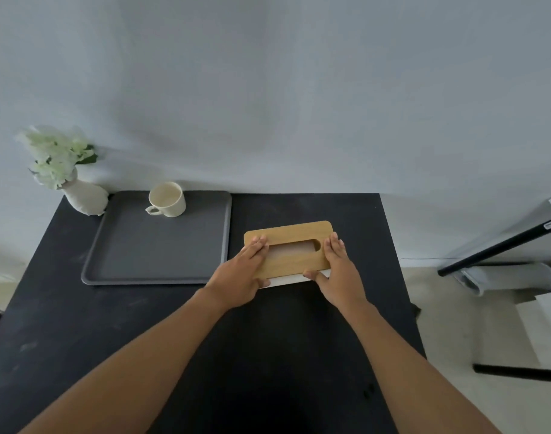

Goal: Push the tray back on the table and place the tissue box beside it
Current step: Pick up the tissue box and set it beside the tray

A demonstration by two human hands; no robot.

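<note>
**A:** What sits at the far left of the black counter?

**B:** A white vase of pale flowers, at the back corner against the wall. Its base touches the far left corner of the grey tray.

**A:** And the tray itself?

**B:** It lies flat on the left half, its far edge at the wall. A cream cup stands upright on its back part, handle turned toward the camera.

**A:** Where is the box?

**B:** The box, wooden lid up with a long slot, rests on the counter just right of the tray, a narrow strip of counter between them.

**A:** The hands?

**B:** The left hand clasps the box's left end, fingers flat on the lid, thumb on the white near side. The right hand does the same at the right end. Both grips are closed around the box.

**A:** Farther right?

**B:** Beyond the counter's edge, pale floor and a black-and-white frame.
</note>
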